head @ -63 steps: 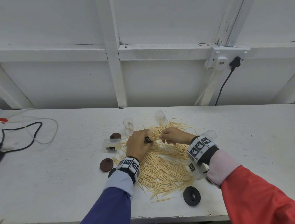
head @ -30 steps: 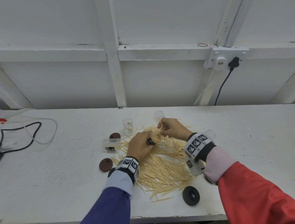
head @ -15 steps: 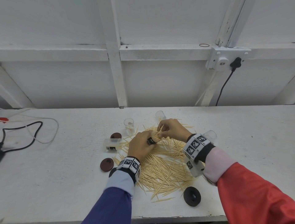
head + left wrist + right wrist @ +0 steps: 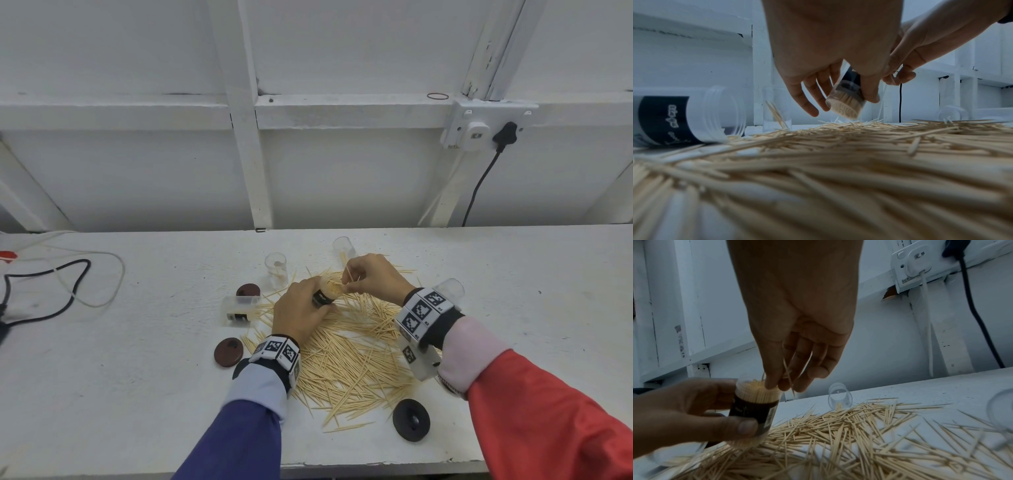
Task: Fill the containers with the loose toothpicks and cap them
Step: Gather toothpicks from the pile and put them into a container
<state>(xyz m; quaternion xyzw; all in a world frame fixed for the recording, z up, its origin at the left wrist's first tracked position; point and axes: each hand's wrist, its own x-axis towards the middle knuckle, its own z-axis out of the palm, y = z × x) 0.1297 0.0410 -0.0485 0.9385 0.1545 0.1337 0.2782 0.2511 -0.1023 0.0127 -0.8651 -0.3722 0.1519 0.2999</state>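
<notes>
Jar (image 4: 753, 408) — your left hand (image 4: 301, 313) grips it, mouth tilted up-right; your right hand (image 4: 371, 277) pinches toothpicks (image 4: 788, 369) near-upright over it.

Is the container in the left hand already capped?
No: the container gripped by the left hand is open at the top, with packed toothpick tips showing, and the right hand pinches more toothpicks above it.

Nearly full, dark-labelled toothpick container (image 4: 754, 408) tilted, uncapped, above loose toothpick pile (image 4: 352, 356)
</notes>
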